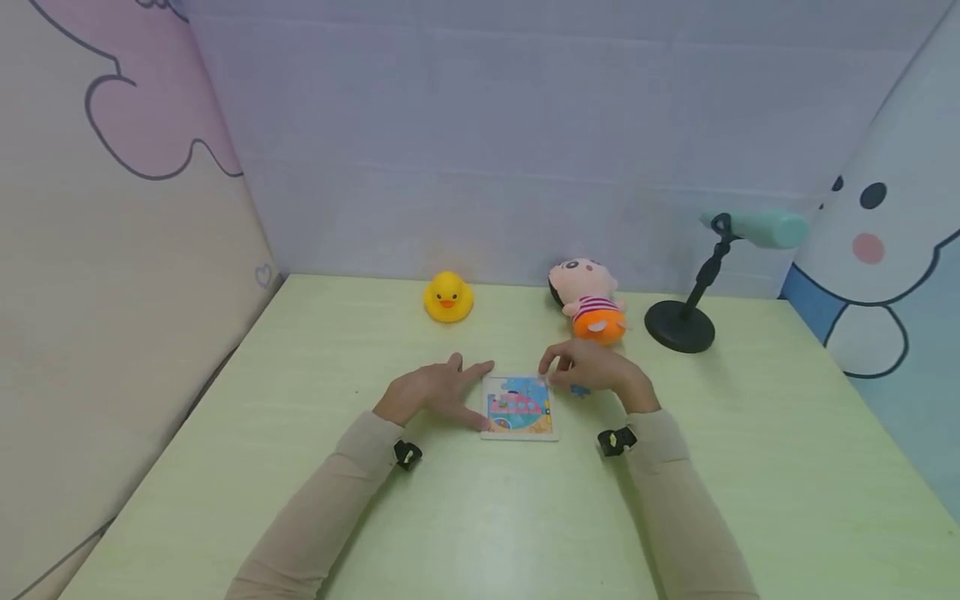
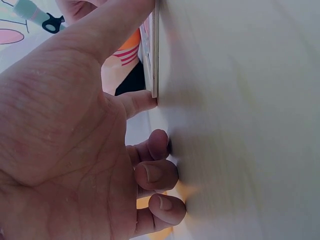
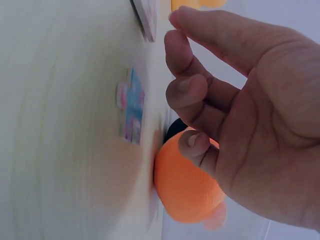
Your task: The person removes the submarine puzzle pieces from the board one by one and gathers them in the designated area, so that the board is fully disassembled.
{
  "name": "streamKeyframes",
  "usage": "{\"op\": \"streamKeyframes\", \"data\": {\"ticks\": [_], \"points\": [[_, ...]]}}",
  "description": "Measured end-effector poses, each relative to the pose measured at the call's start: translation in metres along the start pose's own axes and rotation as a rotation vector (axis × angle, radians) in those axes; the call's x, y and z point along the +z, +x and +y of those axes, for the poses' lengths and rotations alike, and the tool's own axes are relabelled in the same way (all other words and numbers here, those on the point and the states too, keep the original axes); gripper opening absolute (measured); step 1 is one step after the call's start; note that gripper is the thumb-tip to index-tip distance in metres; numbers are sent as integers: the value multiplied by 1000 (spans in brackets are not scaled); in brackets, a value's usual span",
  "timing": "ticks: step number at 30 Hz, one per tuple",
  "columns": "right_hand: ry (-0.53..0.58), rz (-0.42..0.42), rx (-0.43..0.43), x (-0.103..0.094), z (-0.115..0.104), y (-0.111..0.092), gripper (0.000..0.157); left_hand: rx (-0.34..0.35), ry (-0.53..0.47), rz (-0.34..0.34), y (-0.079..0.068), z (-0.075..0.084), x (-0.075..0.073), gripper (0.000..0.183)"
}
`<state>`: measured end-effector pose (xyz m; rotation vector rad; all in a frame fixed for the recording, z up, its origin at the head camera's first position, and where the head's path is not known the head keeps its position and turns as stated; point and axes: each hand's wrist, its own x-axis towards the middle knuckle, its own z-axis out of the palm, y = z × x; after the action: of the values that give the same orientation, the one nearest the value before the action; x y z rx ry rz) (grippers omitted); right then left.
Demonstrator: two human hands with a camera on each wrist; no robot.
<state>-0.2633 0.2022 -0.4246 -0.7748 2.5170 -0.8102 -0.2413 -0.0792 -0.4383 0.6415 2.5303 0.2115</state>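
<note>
Pale table [image 1: 480,517], puzzle board [image 1: 520,408] between left hand [image 1: 438,389] and right hand [image 1: 590,367]

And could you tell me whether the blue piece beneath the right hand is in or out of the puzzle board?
Out: the blue piece lies on the table, apart from the puzzle board, in the right wrist view.

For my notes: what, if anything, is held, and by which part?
The left grip holds the jigsaw puzzle by its left side; for the right grip, I cannot tell.
</note>
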Motion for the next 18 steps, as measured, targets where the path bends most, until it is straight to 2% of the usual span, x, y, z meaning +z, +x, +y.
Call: {"op": "streamKeyframes", "data": {"ticks": [10, 14, 18], "points": [[-63, -29, -2, 13, -16, 15, 14, -9, 2, 7, 1, 1, -4, 102], [-57, -50, -29, 22, -21, 20, 15, -17, 2, -3, 2, 0, -2, 103], [-56, -66, -14, 29, -26, 23, 17, -15, 5, -7, 2, -1, -1, 103]]}}
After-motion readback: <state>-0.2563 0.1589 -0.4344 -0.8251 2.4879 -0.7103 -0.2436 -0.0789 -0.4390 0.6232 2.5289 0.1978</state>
